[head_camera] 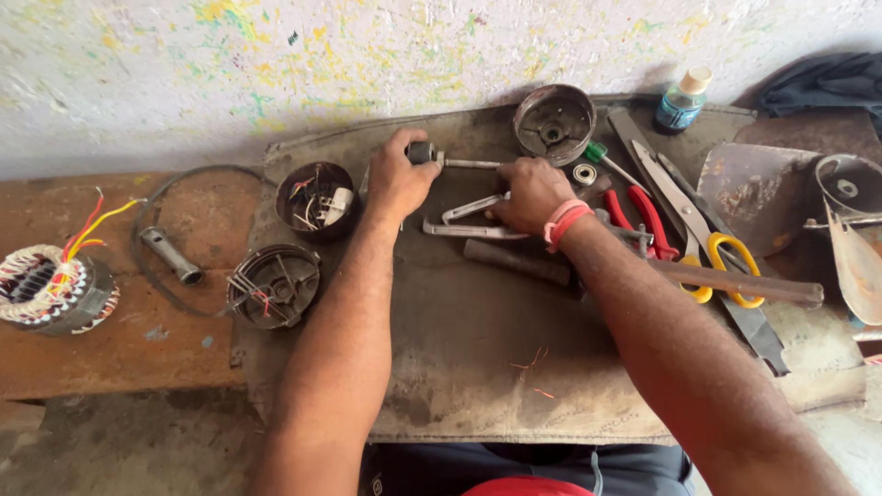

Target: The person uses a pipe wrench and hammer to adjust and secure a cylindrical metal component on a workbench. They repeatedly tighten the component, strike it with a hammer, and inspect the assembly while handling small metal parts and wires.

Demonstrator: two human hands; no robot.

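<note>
Left hand (397,179) clamped on the dark end of a small shaft (459,163), lying flat at the back of the mat (478,367) on the desk (110,358). Right hand (531,195) fingers curled onto a metal puller (459,220), just below the shaft. Clutter close by: metal rod (516,262) under the right wrist, red pliers (643,220), yellow scissors (707,248), motor cap (554,122) behind. Left side: cup of wires (315,199), end cover (274,287), stator (50,289).

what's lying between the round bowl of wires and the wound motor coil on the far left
In the head view, a grey metal tube socket lies between the bowl of wires and the wound coil, with a thin dark loop curving around it.
</note>
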